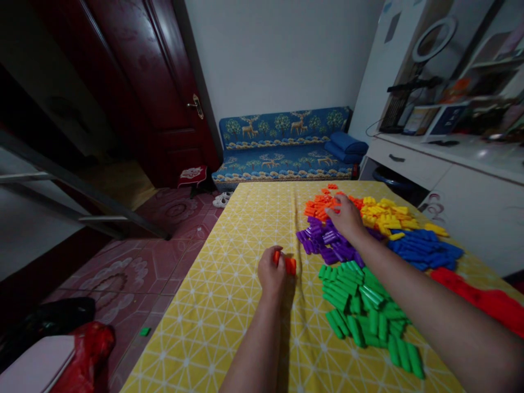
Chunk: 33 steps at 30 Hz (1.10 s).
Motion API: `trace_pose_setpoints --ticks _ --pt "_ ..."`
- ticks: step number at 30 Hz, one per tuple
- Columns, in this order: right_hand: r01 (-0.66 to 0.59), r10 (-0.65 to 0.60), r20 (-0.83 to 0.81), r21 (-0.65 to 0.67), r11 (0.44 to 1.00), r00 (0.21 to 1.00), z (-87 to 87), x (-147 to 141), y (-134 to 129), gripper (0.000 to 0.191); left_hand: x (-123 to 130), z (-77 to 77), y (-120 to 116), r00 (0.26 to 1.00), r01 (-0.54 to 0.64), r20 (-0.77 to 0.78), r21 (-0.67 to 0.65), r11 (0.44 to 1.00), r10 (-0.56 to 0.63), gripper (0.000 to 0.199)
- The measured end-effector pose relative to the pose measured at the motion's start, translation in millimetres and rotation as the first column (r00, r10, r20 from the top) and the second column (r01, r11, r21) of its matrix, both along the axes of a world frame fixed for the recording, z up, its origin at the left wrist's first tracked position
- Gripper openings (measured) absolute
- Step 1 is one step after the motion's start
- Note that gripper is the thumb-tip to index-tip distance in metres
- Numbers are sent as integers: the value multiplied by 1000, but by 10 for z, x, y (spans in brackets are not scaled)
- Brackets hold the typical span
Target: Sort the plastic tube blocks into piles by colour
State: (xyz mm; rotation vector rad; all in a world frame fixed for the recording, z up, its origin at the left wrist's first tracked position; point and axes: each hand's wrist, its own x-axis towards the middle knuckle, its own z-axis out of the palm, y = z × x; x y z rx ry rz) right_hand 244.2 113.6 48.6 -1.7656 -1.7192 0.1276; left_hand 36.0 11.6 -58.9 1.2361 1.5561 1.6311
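My left hand [271, 273] is closed around orange plastic pieces [290, 266], low over the yellow tablecloth. They look like short ribbed building blocks, and my fingers hide part of them. My right hand [347, 217] reaches over the pile of orange blocks [316, 207], thumb and fingers apart, with orange showing between them. Whether its fingertips touch a block I cannot tell. Purple blocks [327, 240] lie just below that hand. Green blocks [352, 289] are heaped nearer to me, partly under my right forearm.
Yellow blocks [388, 214], blue blocks [426, 249] and red blocks [478, 295] lie along the right of the table [233, 262]. A blue sofa [282, 150] stands beyond. A white cabinet [462, 191] is at right. One green block [144, 331] lies on the floor.
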Motion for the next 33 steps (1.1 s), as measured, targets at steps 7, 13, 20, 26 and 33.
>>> trace_pose_setpoints --ticks 7,13,20,26,33 --pt "-372 396 86 -214 903 914 -377 -608 -736 36 -20 115 -15 997 -1 -82 -13 1000 0 18" --pt "-404 504 241 -365 839 830 -551 -969 -1157 49 -25 176 -65 998 48 -40 2 999 -48 31" --pt "-447 506 135 -316 837 852 -454 -826 -921 39 -38 136 -23 1000 9 0 39 999 -9 29" --pt "-202 206 74 -60 978 976 -60 -268 -317 42 -33 82 1 998 -6 -59 33 999 8 29" --pt "-384 398 -273 108 917 876 -415 -576 -1075 41 -45 92 20 995 -23 -100 45 999 27 26"
